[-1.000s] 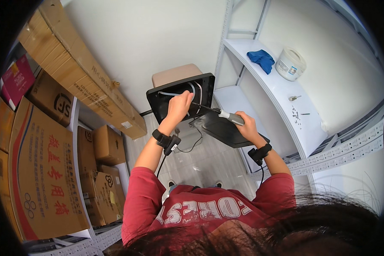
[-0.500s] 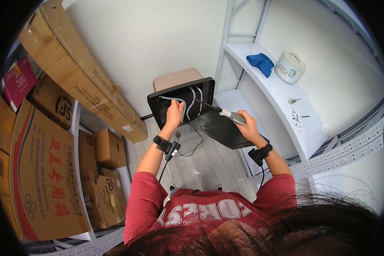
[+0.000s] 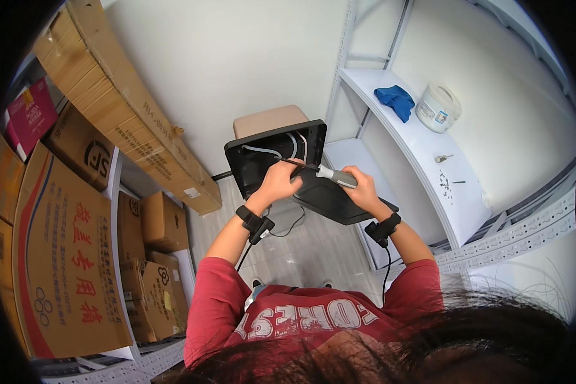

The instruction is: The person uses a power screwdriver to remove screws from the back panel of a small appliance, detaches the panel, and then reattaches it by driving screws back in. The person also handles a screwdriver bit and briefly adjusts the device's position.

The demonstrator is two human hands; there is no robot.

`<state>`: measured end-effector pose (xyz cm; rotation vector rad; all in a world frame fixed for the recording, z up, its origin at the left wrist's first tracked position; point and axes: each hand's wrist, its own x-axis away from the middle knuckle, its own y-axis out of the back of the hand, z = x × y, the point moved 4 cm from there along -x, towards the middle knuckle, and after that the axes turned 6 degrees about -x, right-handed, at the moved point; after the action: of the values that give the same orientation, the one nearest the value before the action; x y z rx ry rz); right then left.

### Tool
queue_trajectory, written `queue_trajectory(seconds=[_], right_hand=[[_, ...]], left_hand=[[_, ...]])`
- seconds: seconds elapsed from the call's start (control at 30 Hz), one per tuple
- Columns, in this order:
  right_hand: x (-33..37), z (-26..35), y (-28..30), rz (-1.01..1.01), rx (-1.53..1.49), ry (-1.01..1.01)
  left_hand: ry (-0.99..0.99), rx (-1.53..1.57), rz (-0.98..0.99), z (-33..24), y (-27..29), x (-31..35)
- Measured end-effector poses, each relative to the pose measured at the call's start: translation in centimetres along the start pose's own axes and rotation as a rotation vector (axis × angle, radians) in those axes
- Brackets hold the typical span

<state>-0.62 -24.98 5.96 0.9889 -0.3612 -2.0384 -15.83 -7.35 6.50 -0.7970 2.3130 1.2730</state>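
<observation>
White shelving (image 3: 470,211) curves down the right of the frame, and a long cardboard box (image 3: 128,109) leans across the upper left, with a large carton (image 3: 70,256) below it. Slightly above the centre, an open black casing (image 3: 275,134) sits tilted in front of a beige box-like body (image 3: 269,120). A black panel (image 3: 329,201) slopes away from the casing toward the right; whether it is joined to it, I cannot tell

The left hand (image 3: 278,182) is at the casing's near edge, fingers loosely bent and close to the tool's shaft; whether they grip anything is unclear. The right hand (image 3: 361,189) has its fingers closed round the handle of a grey-handled screwdriver (image 3: 339,178), the dark shaft pointing left across the casing's opening

On the upper shelf at the right lie a white tub (image 3: 438,107) and a crumpled blue cloth (image 3: 395,102). Inside the casing, pale tubes (image 3: 260,149) bend along the dark interior. Smallest are the scattered dark bits (image 3: 443,179) on the shelf

The work looks partway along: the casing is open and its tubes exposed, while the panel is not over the opening and the bits lie loose; whether anything inside is fastened cannot be made out
</observation>
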Motion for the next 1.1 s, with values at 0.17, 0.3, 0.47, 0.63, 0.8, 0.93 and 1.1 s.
queue_trajectory(seconds=[0.17, 0.3, 0.47, 0.63, 0.8, 0.93, 1.1], right_hand=[[-1.2, 1.2, -1.2, 0.008, -0.035, 0.116], [-1.3, 0.3, -1.2, 0.045, -0.046, 0.046], [-0.9, -2.4, -0.9, 0.026, -0.020, -0.056], [-1.8, -3.7, -1.7, -0.105, -0.062, 0.026], [-4.2, -3.0, -4.0, -0.148, -0.032, 0.150], [-5.1, -2.4, -5.6, -0.121, -0.014, 0.208], [-3.9, -3.5, -6.4, -0.097, -0.070, -0.066]], left_hand=[[-0.048, -0.132, 0.010, -0.3, 0.0, -0.2], [-0.118, -0.205, -0.087, -0.2, 0.2, -0.2], [-0.255, -0.317, -0.282, -0.8, 1.7, 0.8], [-0.224, -0.414, -0.410, -0.5, 4.6, 1.3], [-0.333, -0.419, -0.432, 0.9, 6.1, 3.0], [-0.396, -0.424, -0.441, 1.8, 7.5, 4.7], [-0.326, -0.421, -0.510, 3.7, 8.8, 6.5]])
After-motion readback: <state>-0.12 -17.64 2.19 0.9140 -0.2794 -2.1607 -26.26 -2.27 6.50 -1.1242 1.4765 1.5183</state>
